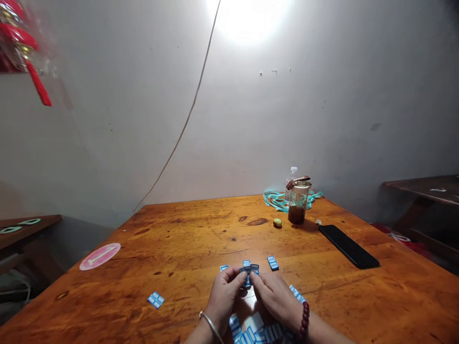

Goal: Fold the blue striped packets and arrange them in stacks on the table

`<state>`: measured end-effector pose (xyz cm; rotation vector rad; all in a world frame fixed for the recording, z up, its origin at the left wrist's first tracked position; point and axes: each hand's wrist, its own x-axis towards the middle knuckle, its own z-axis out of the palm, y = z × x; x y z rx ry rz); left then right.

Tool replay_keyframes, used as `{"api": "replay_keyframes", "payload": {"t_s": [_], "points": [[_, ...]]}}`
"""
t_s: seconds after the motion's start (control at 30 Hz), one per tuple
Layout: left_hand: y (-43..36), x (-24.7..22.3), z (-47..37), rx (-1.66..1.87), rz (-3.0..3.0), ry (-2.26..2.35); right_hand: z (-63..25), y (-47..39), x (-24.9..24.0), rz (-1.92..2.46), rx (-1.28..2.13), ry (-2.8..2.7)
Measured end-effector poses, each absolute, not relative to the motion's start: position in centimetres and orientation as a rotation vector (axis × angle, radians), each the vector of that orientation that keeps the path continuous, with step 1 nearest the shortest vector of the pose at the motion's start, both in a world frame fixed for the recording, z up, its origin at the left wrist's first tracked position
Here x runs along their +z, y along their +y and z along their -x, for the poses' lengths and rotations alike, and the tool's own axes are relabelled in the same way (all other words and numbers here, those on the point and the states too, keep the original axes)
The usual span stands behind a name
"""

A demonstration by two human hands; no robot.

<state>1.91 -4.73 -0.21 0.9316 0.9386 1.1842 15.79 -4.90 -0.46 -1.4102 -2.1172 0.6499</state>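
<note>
Both hands meet near the front middle of the wooden table [201, 239]. My left hand [226, 286], with a bangle at the wrist, pinches a small blue-and-white piece [247, 279] between thumb and fingers. From the other side my right hand [273, 292], wearing a dark red bead bracelet, grips the same piece or one touching it; which cannot be told. Several similar pieces [245, 336] lie in a loose group below the hands. Single ones rest at the left [156, 300], behind the right hand [272, 263] and beside it [297, 293].
A black phone [348, 246] lies at the right. Farther back stand a bottle of dark liquid [297, 205] and a clear plastic bottle [293, 173], with turquoise straps [276, 200] around them. A small yellowish object [277, 222] and a pink round sticker [100, 256] are also on the table.
</note>
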Motion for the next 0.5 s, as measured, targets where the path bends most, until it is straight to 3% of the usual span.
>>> {"api": "replay_keyframes", "payload": {"t_s": [0.4,0.5], "points": [[-4.79,-0.20,-1.97,1.119,-0.942,0.906,-15.96,-5.59,0.05,1.457,0.357,-2.311],[-4.74,-0.30,-1.89,1.094,-0.921,0.861,-16.01,-5.51,0.13,1.442,0.427,-2.332]]}}
